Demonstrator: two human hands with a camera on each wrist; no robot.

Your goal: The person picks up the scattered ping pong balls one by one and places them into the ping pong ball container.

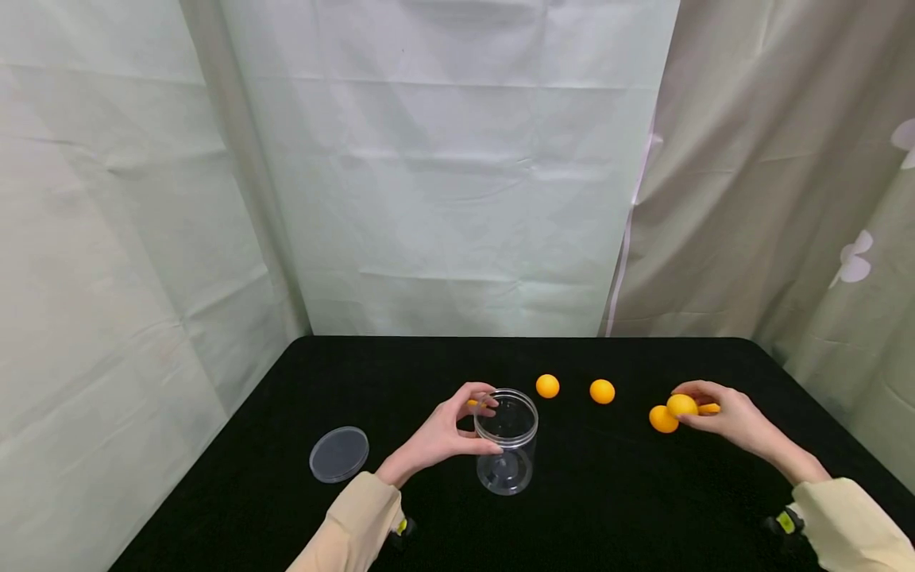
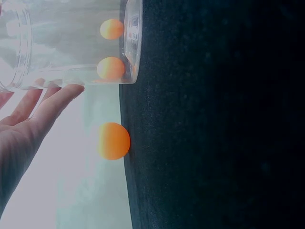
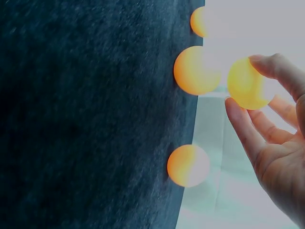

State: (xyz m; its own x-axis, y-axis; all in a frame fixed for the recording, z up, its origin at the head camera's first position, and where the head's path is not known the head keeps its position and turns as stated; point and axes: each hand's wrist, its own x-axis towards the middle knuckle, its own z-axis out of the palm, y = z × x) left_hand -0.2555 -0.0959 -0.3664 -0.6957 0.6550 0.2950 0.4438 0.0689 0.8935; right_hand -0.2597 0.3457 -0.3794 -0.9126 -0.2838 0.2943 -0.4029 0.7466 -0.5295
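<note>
A clear plastic jar (image 1: pixel 506 469) without its lid stands upright on the table. My left hand (image 1: pixel 446 429) holds it near the rim, thumb on the near side and fingers on the far side. My right hand (image 1: pixel 729 417) pinches an orange ball (image 3: pixel 250 83) between thumb and fingertips, above the table. Just beside that one, a second orange ball (image 1: pixel 663 419) lies on the cloth. A bit of orange (image 1: pixel 709 409) also shows behind the right fingers. In the left wrist view, two balls (image 2: pixel 110 68) appear through the jar wall.
Two more orange balls, one (image 1: pixel 547 386) behind the jar and one (image 1: pixel 602 391) farther right, lie on the black table (image 1: pixel 572 516). Some orange shows behind the left fingers. A round clear lid (image 1: pixel 339 454) lies at the left. Pale curtains (image 1: pixel 457 199) hang behind the table.
</note>
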